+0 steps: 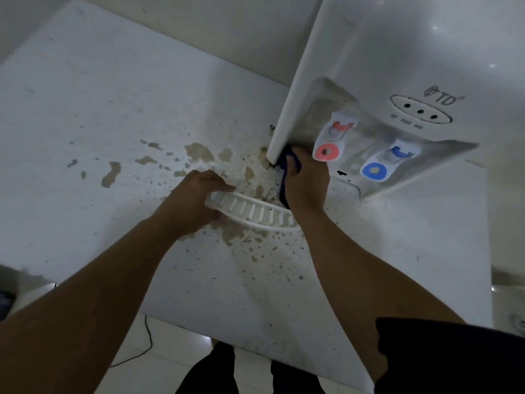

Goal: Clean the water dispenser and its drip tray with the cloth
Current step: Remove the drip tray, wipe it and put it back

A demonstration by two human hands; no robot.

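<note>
A white water dispenser [383, 61] stands at the upper right of a white tabletop, with a red tap [326, 150] and a blue tap [374, 170] in its recess. My right hand [306, 180] is closed on a dark blue cloth [289, 160] and presses it against the dispenser's lower left corner, just left of the red tap. My left hand [193, 201] grips the left end of the white slotted drip tray [255, 213], which lies in front of the dispenser. The tray's right end is hidden behind my right wrist.
The white tabletop [99, 123] carries brown stains and splatters [199, 153] around the tray. Its front edge runs across the bottom, with tiled floor, a black cable [147, 342] and my legs below. A wall stands behind the table.
</note>
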